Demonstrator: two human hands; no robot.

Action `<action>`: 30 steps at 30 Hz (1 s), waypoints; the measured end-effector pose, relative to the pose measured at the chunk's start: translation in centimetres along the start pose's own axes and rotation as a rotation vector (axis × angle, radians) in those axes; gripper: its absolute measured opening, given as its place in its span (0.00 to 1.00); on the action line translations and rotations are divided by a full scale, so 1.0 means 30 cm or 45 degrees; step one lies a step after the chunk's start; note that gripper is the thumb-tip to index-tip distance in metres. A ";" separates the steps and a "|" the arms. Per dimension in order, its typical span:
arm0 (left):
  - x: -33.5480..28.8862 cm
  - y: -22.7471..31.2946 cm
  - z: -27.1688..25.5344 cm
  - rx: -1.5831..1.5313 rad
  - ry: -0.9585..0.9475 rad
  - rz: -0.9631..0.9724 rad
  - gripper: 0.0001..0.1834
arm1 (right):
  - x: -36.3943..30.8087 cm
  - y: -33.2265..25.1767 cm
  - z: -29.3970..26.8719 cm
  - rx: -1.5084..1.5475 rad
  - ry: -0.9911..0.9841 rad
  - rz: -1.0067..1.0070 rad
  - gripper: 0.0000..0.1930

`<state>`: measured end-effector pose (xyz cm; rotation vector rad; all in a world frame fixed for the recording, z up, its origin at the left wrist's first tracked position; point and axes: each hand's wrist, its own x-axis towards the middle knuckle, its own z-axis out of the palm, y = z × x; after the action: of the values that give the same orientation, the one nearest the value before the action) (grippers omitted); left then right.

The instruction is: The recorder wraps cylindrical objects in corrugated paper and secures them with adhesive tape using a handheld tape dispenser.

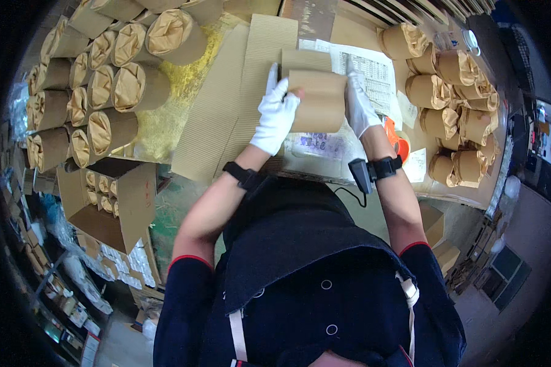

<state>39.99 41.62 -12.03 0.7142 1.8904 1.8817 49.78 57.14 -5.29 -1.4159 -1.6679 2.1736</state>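
A curved brown cardboard sleeve stands between my two white-gloved hands over the table; it is slightly blurred. My left hand grips its left side, the bare thumb tip pressed on the near face. Along its right side lies my right hand, fingers pointing away from me and pressing against the edge. Just beyond the sleeve shows a corrugated cardboard piece. Under and left of my left hand lie long corrugated sheets. An orange tape roll rests beside my right wrist.
Cardboard tubes stuffed with brown paper are stacked at the left, and more paper-filled tubes at the right. Printed sheets lie on the table. An open carton with similar tubes stands lower left. A clear bottle stands far right.
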 end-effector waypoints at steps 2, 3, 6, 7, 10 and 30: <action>0.011 -0.014 0.023 -0.100 0.114 -0.114 0.24 | -0.068 0.024 0.047 0.014 0.094 -0.298 0.43; 0.018 0.014 0.029 -0.192 0.079 -0.225 0.25 | -0.066 0.055 0.073 -0.371 0.376 -0.296 0.43; 0.013 0.097 0.022 -0.513 0.054 -0.434 0.24 | -0.116 0.048 0.161 -0.528 0.630 -0.117 0.41; 0.002 0.085 -0.002 -0.507 0.018 -0.434 0.23 | -0.116 0.040 0.162 -0.571 0.620 -0.182 0.39; -0.031 0.030 -0.071 0.010 -0.191 0.106 0.25 | -0.056 0.070 0.120 -0.600 0.482 -0.344 0.33; -0.104 0.284 -0.070 1.222 -0.935 0.125 0.56 | -0.623 0.126 -0.294 0.359 0.424 0.003 0.18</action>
<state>42.00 37.86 -3.74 1.5204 2.1257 0.4586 68.27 52.03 3.27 -1.5847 -1.1979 1.9426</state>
